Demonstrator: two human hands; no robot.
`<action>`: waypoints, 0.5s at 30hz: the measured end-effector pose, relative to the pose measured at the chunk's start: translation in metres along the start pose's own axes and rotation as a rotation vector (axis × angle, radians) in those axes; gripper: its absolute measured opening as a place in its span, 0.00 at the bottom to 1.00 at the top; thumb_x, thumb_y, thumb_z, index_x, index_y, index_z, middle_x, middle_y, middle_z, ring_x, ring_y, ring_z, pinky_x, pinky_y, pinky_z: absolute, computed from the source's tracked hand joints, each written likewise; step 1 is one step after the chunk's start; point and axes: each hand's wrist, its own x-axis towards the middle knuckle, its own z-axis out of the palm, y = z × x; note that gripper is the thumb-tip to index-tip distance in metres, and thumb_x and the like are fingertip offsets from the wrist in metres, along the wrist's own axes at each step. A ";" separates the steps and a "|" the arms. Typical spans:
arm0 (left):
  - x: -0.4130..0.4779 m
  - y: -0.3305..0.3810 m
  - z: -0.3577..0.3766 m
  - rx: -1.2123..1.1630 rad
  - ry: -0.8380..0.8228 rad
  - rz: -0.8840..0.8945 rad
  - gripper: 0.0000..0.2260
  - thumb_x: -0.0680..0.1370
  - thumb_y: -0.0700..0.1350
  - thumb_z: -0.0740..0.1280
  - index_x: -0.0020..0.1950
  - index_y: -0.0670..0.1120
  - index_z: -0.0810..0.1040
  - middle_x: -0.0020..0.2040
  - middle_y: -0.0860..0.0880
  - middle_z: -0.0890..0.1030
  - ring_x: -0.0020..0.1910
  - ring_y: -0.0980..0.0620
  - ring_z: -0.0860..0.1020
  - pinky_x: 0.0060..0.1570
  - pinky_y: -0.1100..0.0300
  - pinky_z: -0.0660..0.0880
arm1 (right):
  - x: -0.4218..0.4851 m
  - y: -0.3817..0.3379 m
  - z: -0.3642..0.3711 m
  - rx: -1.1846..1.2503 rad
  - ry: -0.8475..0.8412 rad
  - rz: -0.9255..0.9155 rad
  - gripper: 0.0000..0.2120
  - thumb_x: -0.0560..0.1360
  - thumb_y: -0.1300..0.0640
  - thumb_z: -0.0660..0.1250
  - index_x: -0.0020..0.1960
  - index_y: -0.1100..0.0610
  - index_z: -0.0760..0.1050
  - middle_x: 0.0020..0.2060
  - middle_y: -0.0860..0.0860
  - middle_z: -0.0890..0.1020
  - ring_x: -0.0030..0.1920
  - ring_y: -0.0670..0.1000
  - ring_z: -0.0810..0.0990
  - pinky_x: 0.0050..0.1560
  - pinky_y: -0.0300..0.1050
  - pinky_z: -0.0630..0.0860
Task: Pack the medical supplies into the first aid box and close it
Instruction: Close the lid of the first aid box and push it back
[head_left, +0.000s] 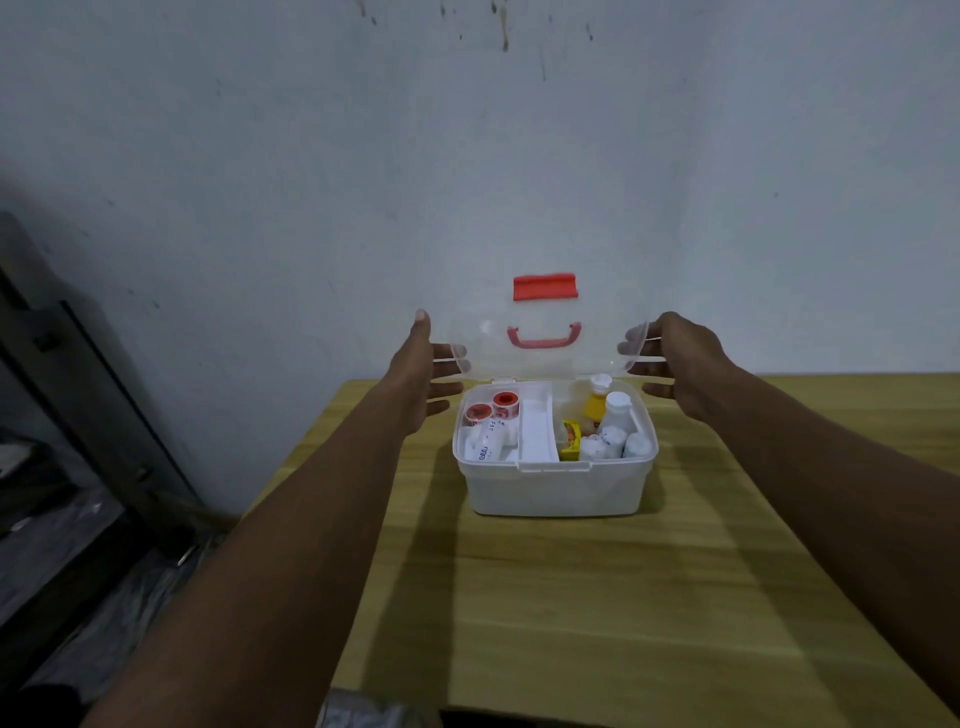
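A white first aid box (556, 491) stands on the wooden table (597, 597). Its clear lid (545, 358), with a red handle (544, 336) and a red latch (545, 287), is raised upright. My left hand (415, 374) touches the lid's left edge with straight fingers, some of them behind the clear plastic. My right hand (675, 364) touches the right edge the same way. Inside lie two red-and-white tape rolls (492, 406), a white tube (485, 441), a yellow bottle (596, 402), a white bottle (617, 410), a small yellow box (570, 440) and white bandage rolls (613, 441).
The table stands against a grey, stained wall (467, 156). Dark shelving and clutter (62, 415) fill the floor area to the left of the table. The table's left edge runs diagonally near my left forearm.
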 end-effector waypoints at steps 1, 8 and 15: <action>-0.004 -0.002 -0.002 0.003 0.003 0.007 0.33 0.78 0.70 0.49 0.55 0.45 0.81 0.54 0.45 0.84 0.57 0.43 0.79 0.64 0.44 0.72 | -0.004 0.002 -0.003 -0.019 -0.013 -0.012 0.12 0.69 0.60 0.62 0.49 0.58 0.82 0.49 0.53 0.86 0.45 0.54 0.81 0.56 0.53 0.76; -0.031 -0.029 -0.006 0.218 0.014 0.043 0.22 0.78 0.62 0.62 0.57 0.45 0.81 0.56 0.47 0.83 0.53 0.45 0.80 0.60 0.46 0.74 | -0.018 0.036 -0.009 -0.226 -0.056 -0.247 0.04 0.75 0.59 0.70 0.48 0.57 0.82 0.53 0.52 0.84 0.55 0.54 0.81 0.56 0.54 0.79; -0.043 -0.058 0.013 0.470 0.097 0.418 0.20 0.82 0.56 0.59 0.72 0.52 0.71 0.70 0.45 0.74 0.65 0.45 0.74 0.64 0.47 0.73 | -0.036 0.062 0.006 -0.619 -0.104 -0.525 0.38 0.67 0.32 0.71 0.70 0.50 0.69 0.70 0.50 0.72 0.68 0.52 0.72 0.61 0.47 0.70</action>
